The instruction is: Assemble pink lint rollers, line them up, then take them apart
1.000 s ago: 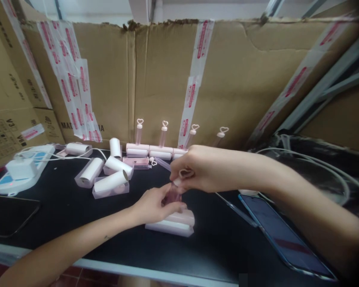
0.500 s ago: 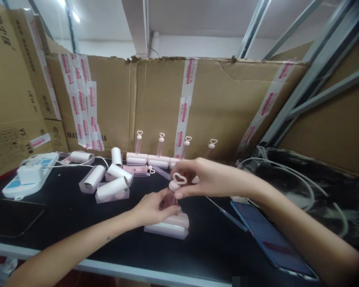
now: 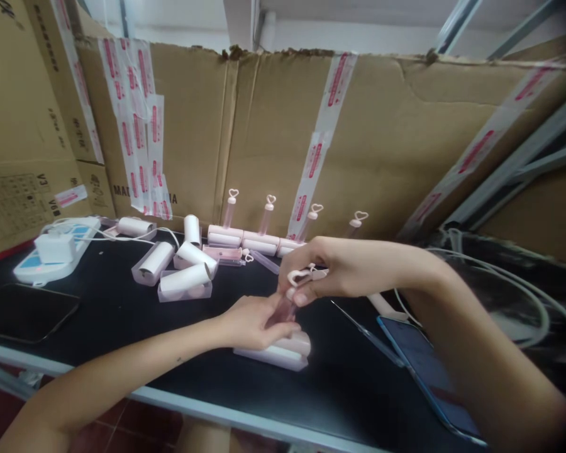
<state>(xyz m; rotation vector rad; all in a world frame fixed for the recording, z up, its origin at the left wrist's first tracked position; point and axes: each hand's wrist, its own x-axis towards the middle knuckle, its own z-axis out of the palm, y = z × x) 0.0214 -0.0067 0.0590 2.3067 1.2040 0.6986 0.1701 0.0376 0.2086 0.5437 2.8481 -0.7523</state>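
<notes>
My left hand is closed around a small clear pink tube with a heart-shaped loop on its cap. The fingers hide much of the tube. My right hand pinches at the cap, and a second small pale piece shows among its fingers; its kind is unclear. Directly below both hands, a pink-and-white roller-like case lies on the black table top. Behind them stands a row of similar pink cases with heart-topped tubes upright on them.
Several white rolls in translucent trays lie left of centre. A power strip with a white plug and a dark phone are farther left. To the right are a thin screwdriver and a blue-edged phone. Cardboard walls the back.
My view has tilted down and shifted a little left. Both hands stay together at the tube; my right hand has turned, and the heart loop now sits lower between its fingers.
</notes>
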